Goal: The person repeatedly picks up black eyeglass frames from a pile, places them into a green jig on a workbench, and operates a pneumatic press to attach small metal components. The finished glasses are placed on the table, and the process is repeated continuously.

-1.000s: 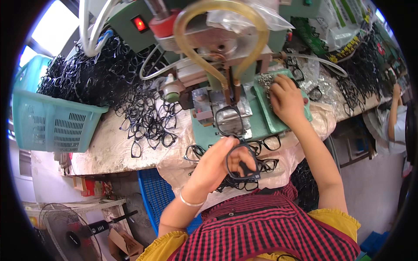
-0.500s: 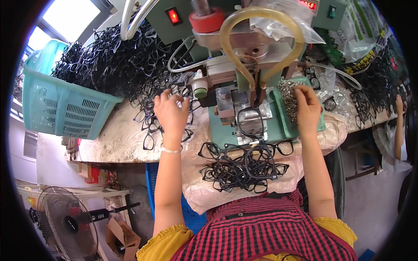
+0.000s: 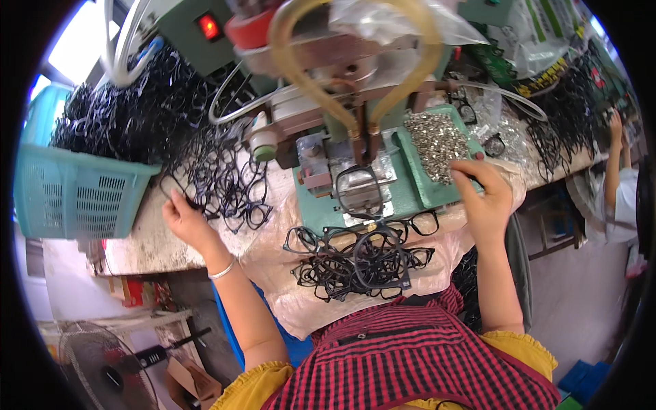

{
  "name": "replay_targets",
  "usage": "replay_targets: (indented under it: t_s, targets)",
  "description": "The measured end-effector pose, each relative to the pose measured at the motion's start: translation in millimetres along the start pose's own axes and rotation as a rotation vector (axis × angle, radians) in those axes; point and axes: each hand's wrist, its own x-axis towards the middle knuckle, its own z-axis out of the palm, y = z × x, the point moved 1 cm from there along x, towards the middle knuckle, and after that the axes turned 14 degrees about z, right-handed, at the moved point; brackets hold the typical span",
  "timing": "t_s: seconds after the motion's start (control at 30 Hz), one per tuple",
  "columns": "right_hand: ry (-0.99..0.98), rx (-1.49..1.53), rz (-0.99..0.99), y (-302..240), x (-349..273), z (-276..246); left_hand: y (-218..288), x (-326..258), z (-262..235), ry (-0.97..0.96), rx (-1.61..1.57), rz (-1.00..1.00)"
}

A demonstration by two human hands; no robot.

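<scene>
A black spectacle frame (image 3: 376,220) sits with one lens ring on the metal block beneath the machine's paired brown tips (image 3: 373,145); its other ring hangs toward the wearer, over a tangle of similar frames (image 3: 335,273). Seating looks like the thing to watch: the upper ring should lie flat on the block, and the lower one is best kept unsnagged by that tangle.

Just beside, a green tray (image 3: 415,179) holds small metal pieces (image 3: 437,147). The right hand (image 3: 490,201) is at its near edge, thumb and forefinger brought close together; whether they pinch a piece I cannot tell. A fingertip hold on a single piece would suit, fingers well clear of the tips.

Farther left, the left hand (image 3: 186,217) is half curled beside loose frames (image 3: 229,171) on the bench (image 3: 147,229); I cannot tell whether it grips one. Lifting gently should avoid dragging neighbours. Beyond stands a heaped turquoise basket (image 3: 85,195).
</scene>
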Motion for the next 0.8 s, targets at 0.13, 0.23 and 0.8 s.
replay_targets:
  t_s: [0.13,0.23,0.8]
  targets:
    - [-0.112,0.180,-0.241,-43.6,29.0,43.0,-59.5,-7.8,-17.5,-0.043,0.160,-0.345]
    - [-0.124,0.349,-0.206,-48.5,26.8,79.3,-83.9,-35.6,-19.8,-0.086,0.107,-0.393]
    - [-0.454,0.667,0.159,-77.6,-6.2,55.5,177.2,-60.2,75.5,-0.580,-0.644,0.648]
